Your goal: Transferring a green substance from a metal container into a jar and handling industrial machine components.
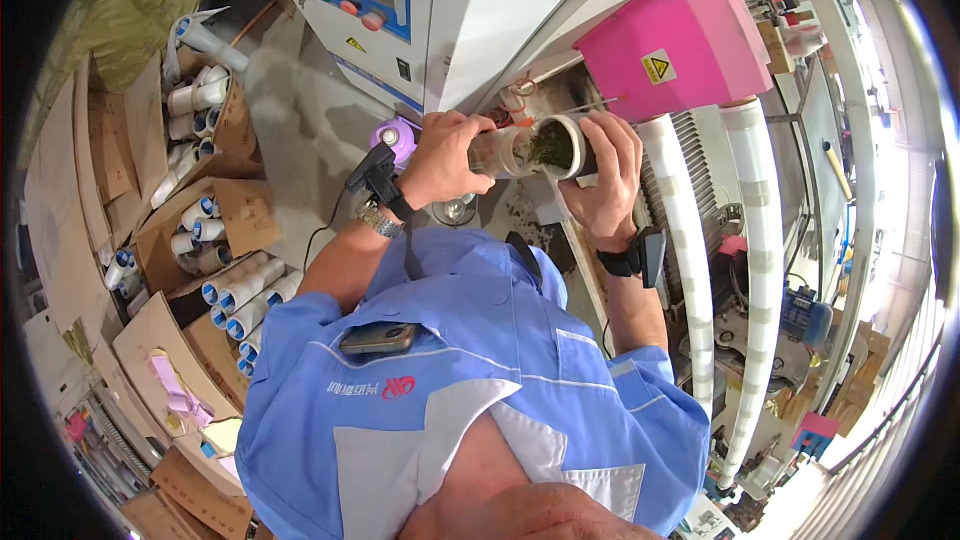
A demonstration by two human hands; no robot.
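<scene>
In front of my chest, both hands are raised close together. My left hand (450,158) is wrapped round a clear see-through cup (492,153) lying on its side. The fingers of my right hand (606,172) are closed on a white-rimmed cup (577,146), tilted so its mouth faces left. Wet-looking dark green leaves (550,144) sit in its mouth. The two cups are mouth to mouth or nearly so; whether they touch I cannot tell. A purple round-topped container (394,142) stands beyond my left wrist.
A machine cabinet (395,80) with a screen and buttons rises ahead. To the right are a pink hopper (670,45) and two white pipes (755,210). Cardboard boxes (160,230) holding several white tubes stand at left. A phone (378,338) sits in my chest pocket.
</scene>
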